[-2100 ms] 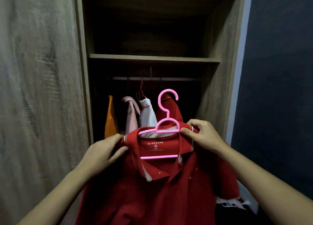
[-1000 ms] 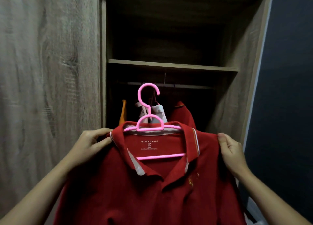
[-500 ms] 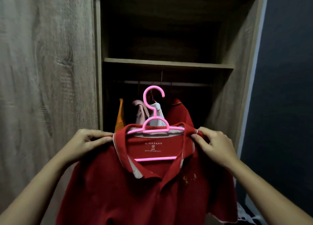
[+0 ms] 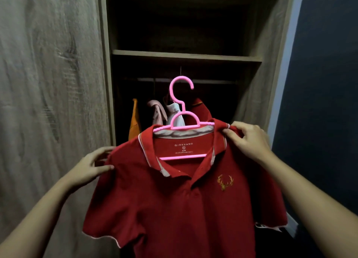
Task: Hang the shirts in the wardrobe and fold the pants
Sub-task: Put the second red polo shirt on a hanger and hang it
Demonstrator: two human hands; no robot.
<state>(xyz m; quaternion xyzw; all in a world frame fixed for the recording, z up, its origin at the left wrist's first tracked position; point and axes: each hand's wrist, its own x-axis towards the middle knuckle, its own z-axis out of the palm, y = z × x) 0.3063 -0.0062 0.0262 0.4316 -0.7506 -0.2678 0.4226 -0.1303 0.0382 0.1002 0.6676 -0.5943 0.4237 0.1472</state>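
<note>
A red polo shirt (image 4: 174, 209) with a gold deer emblem hangs on a pink plastic hanger (image 4: 181, 110), held up in front of the open wardrobe (image 4: 186, 56). My left hand (image 4: 91, 166) grips the shirt's left shoulder. My right hand (image 4: 249, 141) pinches the collar and right shoulder at the hanger's end. The hanger's hook stands free, just below the dark rail (image 4: 213, 81). No pants are in view.
On the rail hang an orange garment (image 4: 135, 120), a pink one (image 4: 157, 112), a white one (image 4: 175, 114) and another red shirt (image 4: 199, 110). A wooden door (image 4: 50, 102) stands at the left, a shelf (image 4: 186, 55) above the rail, a dark wall (image 4: 325, 102) at the right.
My left hand has slid from the collar out to the shoulder, and the shirt front now lies spread so the deer emblem shows. The hanger has risen slightly towards the rail.
</note>
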